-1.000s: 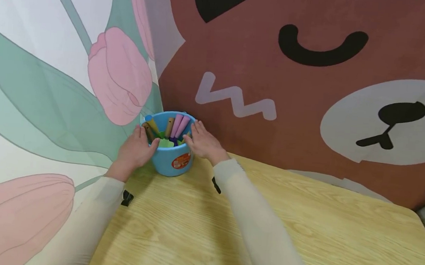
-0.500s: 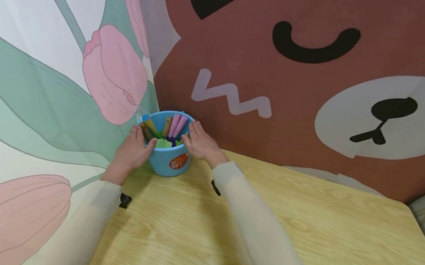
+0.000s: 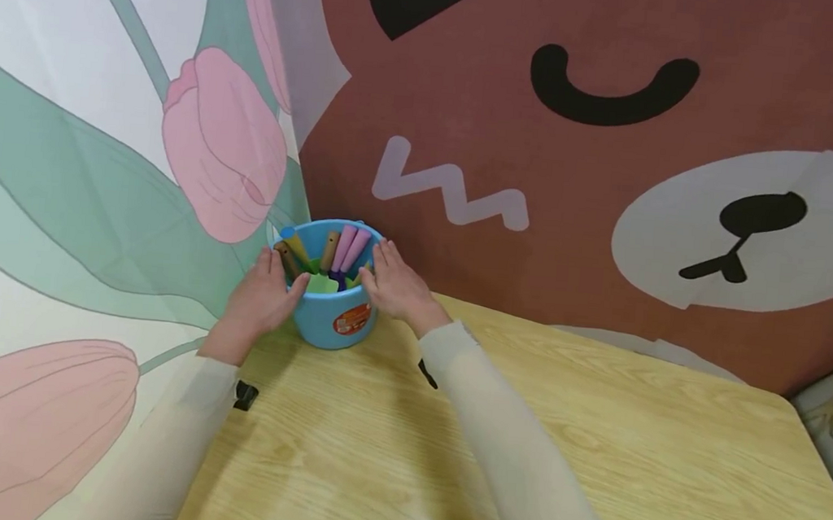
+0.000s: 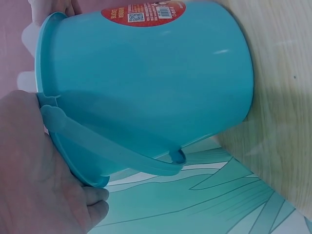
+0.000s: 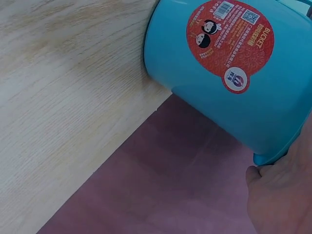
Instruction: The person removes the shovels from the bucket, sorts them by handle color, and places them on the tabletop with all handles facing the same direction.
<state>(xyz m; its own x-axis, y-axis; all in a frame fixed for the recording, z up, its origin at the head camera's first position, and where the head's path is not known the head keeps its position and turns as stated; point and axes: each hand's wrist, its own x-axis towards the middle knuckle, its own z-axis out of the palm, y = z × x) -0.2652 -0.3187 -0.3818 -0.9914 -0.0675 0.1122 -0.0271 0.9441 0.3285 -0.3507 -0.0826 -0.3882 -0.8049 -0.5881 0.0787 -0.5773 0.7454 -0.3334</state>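
Observation:
A light blue plastic bucket (image 3: 316, 321) with a red label stands on the wooden table in the corner. Several toy tools with brown and pink handles (image 3: 350, 248) stick up inside it, along with a light green piece (image 3: 322, 284). My left hand (image 3: 261, 301) grips the bucket's left rim, its fingertips showing past the rim's outer edge in the left wrist view. On the opposite side, my right hand (image 3: 400, 283) holds the right rim, one fingertip (image 5: 252, 174) just below it. The bucket's handle (image 4: 112, 146) hangs down on the left side.
Behind the bucket rises a brown wall with a printed bear face (image 3: 585, 175). A wall covering with pink tulips (image 3: 227, 147) stands along the left. The wooden table (image 3: 593, 437) stretches out to the right, its far edge against the brown wall.
The head view has shifted slightly. Both hands stay at the bucket's rim, and the bucket keeps its place in the corner.

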